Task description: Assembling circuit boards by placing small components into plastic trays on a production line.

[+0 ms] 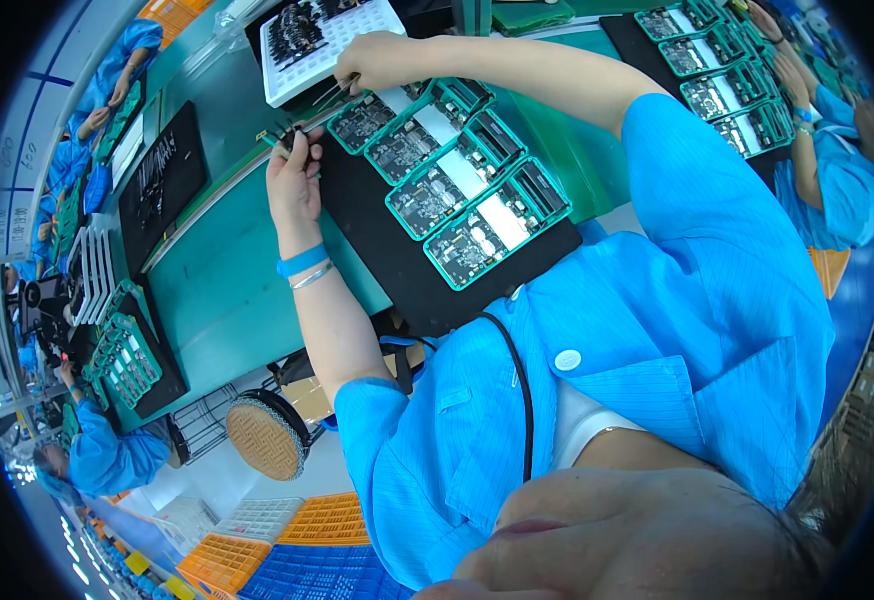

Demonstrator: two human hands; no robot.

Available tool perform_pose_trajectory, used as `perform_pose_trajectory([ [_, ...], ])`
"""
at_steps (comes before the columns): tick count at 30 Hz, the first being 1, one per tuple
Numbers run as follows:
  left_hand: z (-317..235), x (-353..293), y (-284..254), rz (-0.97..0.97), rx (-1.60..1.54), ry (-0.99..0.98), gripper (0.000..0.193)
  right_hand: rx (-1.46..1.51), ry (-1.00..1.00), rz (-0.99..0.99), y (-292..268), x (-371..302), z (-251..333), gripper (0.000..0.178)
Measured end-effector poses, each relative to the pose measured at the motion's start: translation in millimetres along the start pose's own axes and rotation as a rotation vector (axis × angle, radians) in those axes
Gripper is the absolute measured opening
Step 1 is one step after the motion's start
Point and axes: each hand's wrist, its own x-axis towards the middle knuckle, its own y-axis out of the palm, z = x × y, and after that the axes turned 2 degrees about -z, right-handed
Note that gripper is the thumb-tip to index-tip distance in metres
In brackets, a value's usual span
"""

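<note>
Several circuit boards in green frames (437,178) stand in a slanting row on a black mat in front of me. My left hand (297,182), with a blue strap and a bracelet at the wrist, is raised left of the row. Its fingers are closed on a few small dark parts (285,138) with thin ends sticking out; their exact kind is unclear. Reaching across the far end of the row, my right hand (381,62) is pinched just above the farthest frame, beside a white tray (362,35). Whatever sits between its fingertips is too small to make out.
The white tray holds many small black parts. A black mat (164,178) with thin parts lies left on the green bench (227,275). Co-workers in blue sit left and right; more framed boards (712,75) stand at the right. A round stool (265,437) and plastic crates (322,570) are below.
</note>
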Motion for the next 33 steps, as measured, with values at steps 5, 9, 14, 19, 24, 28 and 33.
perform_pose_trajectory([
  [5,-0.2,0.7,-1.6,-0.073,-0.014,-0.025,0.021,-0.120,0.043,-0.017,16.6,-3.3,1.1,0.007],
  [9,0.8,0.4,-2.5,-0.064,-0.010,-0.030,0.022,-0.150,0.002,-0.029,24.4,0.4,-3.8,0.010],
  [14,1.5,2.0,-5.1,-0.059,-0.031,-0.033,0.022,-0.170,-0.010,-0.021,23.9,1.1,-1.5,0.006],
  [19,1.1,1.5,-3.4,-0.065,-0.030,-0.044,0.023,-0.103,0.043,-0.041,24.7,-0.4,0.0,0.009],
  [24,0.7,1.4,-3.5,-0.048,-0.032,-0.041,0.024,-0.058,0.080,-0.050,30.1,-0.2,-4.0,0.010],
  [28,-0.5,0.9,-2.4,-0.044,-0.026,-0.041,0.025,-0.104,0.075,-0.038,30.5,1.0,-4.5,0.006],
  [33,-2.1,0.2,1.2,0.020,-0.042,-0.061,0.026,-0.222,-0.008,-0.045,37.7,4.0,-8.6,0.005],
])
